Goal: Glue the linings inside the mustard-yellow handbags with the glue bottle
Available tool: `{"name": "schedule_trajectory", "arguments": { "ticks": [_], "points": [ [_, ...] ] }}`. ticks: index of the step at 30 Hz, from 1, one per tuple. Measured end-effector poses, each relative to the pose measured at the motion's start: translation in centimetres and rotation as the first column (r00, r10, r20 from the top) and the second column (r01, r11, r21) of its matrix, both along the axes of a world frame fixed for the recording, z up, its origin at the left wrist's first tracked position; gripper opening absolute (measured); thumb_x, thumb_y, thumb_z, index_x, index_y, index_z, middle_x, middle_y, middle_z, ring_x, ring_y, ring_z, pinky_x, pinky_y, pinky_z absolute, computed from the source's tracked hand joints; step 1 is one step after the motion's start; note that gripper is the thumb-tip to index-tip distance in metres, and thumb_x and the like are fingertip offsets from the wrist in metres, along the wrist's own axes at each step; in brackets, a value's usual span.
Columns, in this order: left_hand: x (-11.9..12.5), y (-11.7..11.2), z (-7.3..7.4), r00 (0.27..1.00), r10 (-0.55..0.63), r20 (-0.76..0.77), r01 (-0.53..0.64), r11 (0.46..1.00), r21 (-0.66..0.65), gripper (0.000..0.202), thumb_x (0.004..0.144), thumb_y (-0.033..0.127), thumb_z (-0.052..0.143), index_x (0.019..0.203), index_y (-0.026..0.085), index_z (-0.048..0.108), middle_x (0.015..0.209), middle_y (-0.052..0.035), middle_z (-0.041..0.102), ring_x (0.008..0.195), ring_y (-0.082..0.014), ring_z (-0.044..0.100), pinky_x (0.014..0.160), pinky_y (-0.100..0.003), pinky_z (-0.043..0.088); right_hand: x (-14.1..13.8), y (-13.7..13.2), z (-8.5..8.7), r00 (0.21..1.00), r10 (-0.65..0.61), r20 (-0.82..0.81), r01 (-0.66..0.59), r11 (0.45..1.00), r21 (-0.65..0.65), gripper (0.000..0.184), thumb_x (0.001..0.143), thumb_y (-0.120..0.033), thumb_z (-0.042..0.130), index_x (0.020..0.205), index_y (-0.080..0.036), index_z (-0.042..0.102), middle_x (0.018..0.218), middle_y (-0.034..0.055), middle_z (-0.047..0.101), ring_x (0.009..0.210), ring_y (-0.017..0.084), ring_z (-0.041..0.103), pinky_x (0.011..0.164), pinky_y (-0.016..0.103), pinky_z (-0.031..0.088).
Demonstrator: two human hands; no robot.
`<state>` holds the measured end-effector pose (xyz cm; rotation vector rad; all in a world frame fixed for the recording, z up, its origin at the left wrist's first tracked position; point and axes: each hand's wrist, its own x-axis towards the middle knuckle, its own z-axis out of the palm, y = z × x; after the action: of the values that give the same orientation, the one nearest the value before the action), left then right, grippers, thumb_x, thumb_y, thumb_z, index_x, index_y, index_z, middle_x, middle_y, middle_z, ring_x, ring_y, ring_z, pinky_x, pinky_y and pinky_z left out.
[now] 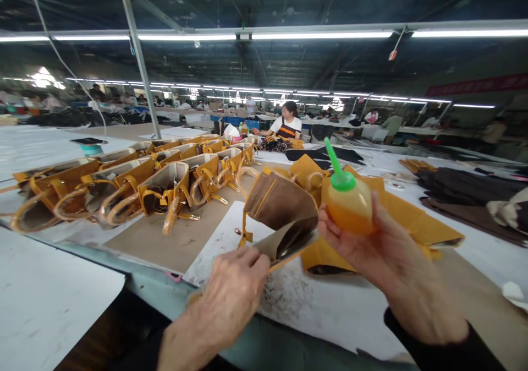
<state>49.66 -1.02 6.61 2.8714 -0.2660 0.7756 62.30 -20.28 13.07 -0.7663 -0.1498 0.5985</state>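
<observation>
My left hand [233,288] is closed on the near edge of a brown and yellow handbag piece [284,200], whose mouth gapes toward me with a dark inside. A small metal clasp on a yellow tab [244,236] hangs at its left side. In my right hand [383,250], raised above the table, is a squeeze bottle [350,208] with a green cap and slanted green nozzle, partly filled with amber liquid. Behind the bottle lie more yellow bag pieces [406,217], partly hidden by my right hand.
Rows of yellow handbags with wrapped handles [165,181] stand on the left of the table. Dark fabric pieces [457,195] lie stacked at the right. Across the table sits a co-worker [286,126] by a pile of straps [272,143]. A metal post [141,65] rises at the left.
</observation>
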Motion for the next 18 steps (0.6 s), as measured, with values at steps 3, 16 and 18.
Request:
{"name": "schedule_trajectory", "arguments": {
  "ticks": [3, 16, 18],
  "points": [
    [-0.5, 0.0, -3.0, 0.993, 0.066, -0.096, -0.078, 0.989, -0.124, 0.018, 0.084, 0.013, 0.045, 0.070, 0.018, 0.054, 0.068, -0.0005, 0.060, 0.062, -0.0160, 0.056, 0.054, -0.026, 0.034, 0.5, 1.9, -1.8, 0.999, 0.025, -0.044, -0.026, 0.999, -0.020, 0.039, 0.082, -0.052, 0.059, 0.094, -0.015, 0.067, 0.089, 0.0113, 0.068, 0.092, 0.024, 0.063, 0.084, 0.038, 0.054],
    [-0.5, 1.0, 0.4, 0.891, -0.076, -0.448, -0.223, 0.786, -0.576, 0.044, 0.084, 0.058, 0.043, 0.083, 0.017, 0.058, 0.065, 0.0006, 0.056, 0.061, -0.0140, 0.049, 0.056, -0.025, 0.032, 3.2, 5.1, -2.4, 0.992, 0.124, 0.015, -0.124, 0.992, 0.001, 0.036, 0.083, -0.051, 0.058, 0.094, -0.018, 0.067, 0.087, 0.0096, 0.069, 0.094, 0.023, 0.061, 0.096, 0.050, 0.043],
    [0.6, 1.4, 0.5, 0.891, -0.092, -0.445, -0.246, 0.725, -0.644, 0.045, 0.083, 0.058, 0.043, 0.099, 0.018, 0.055, 0.074, -0.0001, 0.059, 0.066, -0.0146, 0.051, 0.059, -0.025, 0.035, 3.3, 5.7, -2.8, 0.987, 0.161, 0.001, -0.161, 0.987, -0.031, 0.036, 0.082, -0.051, 0.060, 0.093, -0.018, 0.067, 0.088, 0.0099, 0.069, 0.099, 0.025, 0.060, 0.097, 0.052, 0.040]
  ]
}}
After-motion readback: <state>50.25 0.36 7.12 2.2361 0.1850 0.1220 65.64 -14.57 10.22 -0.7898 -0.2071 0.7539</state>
